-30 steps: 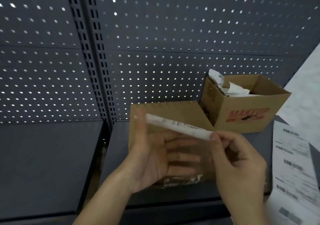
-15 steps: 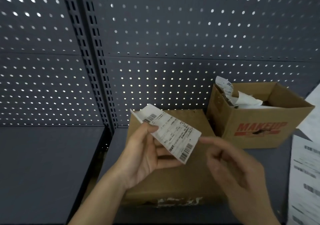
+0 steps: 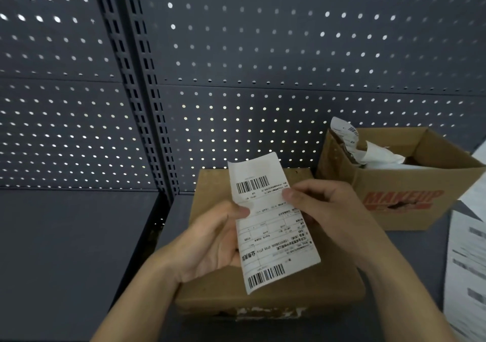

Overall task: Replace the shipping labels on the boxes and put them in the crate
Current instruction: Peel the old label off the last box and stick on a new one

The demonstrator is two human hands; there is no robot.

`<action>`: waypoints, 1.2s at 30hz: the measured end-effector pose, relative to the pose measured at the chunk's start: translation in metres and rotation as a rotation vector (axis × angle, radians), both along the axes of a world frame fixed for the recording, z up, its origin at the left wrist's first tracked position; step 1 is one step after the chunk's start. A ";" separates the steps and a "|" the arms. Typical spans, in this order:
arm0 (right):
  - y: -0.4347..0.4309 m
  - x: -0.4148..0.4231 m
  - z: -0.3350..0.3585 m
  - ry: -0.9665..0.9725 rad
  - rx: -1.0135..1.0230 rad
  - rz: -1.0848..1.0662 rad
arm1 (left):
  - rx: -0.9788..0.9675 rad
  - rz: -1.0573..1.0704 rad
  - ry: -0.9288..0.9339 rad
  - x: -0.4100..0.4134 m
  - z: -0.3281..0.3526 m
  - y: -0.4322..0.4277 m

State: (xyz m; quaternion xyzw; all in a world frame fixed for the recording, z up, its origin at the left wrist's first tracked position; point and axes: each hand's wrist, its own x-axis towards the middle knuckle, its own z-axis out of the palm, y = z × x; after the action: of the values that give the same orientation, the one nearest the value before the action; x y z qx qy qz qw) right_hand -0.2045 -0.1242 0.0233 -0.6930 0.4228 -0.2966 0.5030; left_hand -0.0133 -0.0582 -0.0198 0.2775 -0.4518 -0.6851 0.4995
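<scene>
Both hands hold the label (image 3: 271, 226) upright above the closed box (image 3: 334, 289). The left hand (image 3: 215, 239) pinches its 9 o'clock edge, thumb in front. The right hand (image 3: 328, 218) pinches its 3 o'clock edge with curled fingers.

The step in hand is judged to be fitting the new label:
- Square the label to the box top.
- Lay one short edge first.
- Smooth toward the other edge to avoid creases.

Keep clear of the open box (image 3: 394, 226) of scrap paper (image 3: 381, 157) at 2 o'clock and the label sheet (image 3: 465, 263) at 3 o'clock. The shelf (image 3: 65, 236) offers room at 9 o'clock. No crate is in view.
</scene>
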 end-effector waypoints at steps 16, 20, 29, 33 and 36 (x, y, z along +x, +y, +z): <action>-0.004 0.004 -0.004 -0.123 -0.148 -0.169 | 0.031 0.426 -0.573 0.003 0.012 0.001; -0.001 0.006 -0.004 -0.124 -0.132 -0.164 | -0.117 0.520 -0.682 0.002 0.013 0.007; 0.000 0.004 -0.011 -0.106 -0.083 -0.182 | -0.115 0.655 -0.598 0.009 0.007 0.005; -0.003 0.003 -0.013 -0.084 -0.042 -0.143 | -0.077 0.653 -0.644 0.011 0.005 0.004; -0.006 0.002 -0.015 -0.010 -0.039 -0.100 | -0.049 0.651 -0.713 0.014 0.002 0.002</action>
State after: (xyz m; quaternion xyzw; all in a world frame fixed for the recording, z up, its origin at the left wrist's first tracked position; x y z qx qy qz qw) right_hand -0.2026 -0.1298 0.0085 -0.6792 0.4486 -0.3329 0.4760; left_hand 0.0011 -0.0559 -0.0176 0.6102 -0.5007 -0.3442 0.5083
